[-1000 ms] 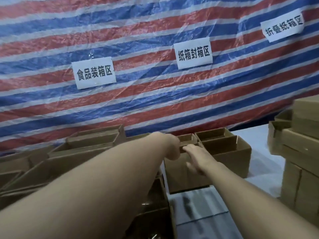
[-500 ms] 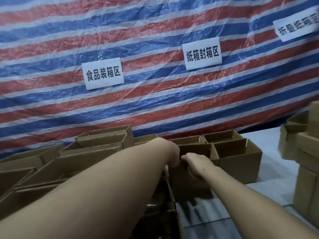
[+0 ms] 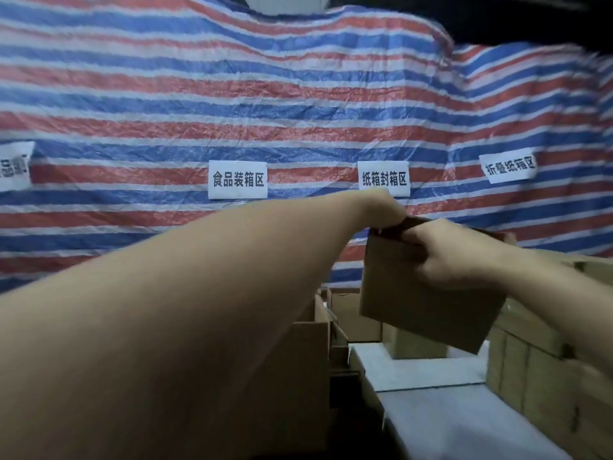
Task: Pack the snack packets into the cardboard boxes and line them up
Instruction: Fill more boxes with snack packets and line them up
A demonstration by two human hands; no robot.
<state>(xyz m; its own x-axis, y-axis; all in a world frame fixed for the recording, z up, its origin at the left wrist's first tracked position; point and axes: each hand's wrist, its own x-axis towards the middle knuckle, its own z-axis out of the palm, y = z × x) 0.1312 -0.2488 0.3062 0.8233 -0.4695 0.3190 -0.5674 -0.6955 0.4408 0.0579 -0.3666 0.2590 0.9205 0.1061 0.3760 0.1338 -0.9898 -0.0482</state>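
Observation:
A brown cardboard box [image 3: 424,307] hangs in the air at centre right, tilted, above the white table [image 3: 441,423]. My left hand [image 3: 381,210] grips its upper left rim, with my forearm reaching across the view. My right hand [image 3: 444,257] grips the top edge of the near wall, fingers curled over it. The box's inside is hidden. No snack packets are in view.
Open cardboard boxes [image 3: 311,346] crowd the left below my arm. More boxes [image 3: 414,343] stand behind the lifted one, and a stack of closed boxes [image 3: 544,356] rises at the right. A striped tarpaulin [image 3: 232,94] with paper labels [image 3: 237,179] hangs behind.
Both hands have lifted the cardboard box off the table from the row at the back. The camera has tilted upward, so the labels sit lower in view.

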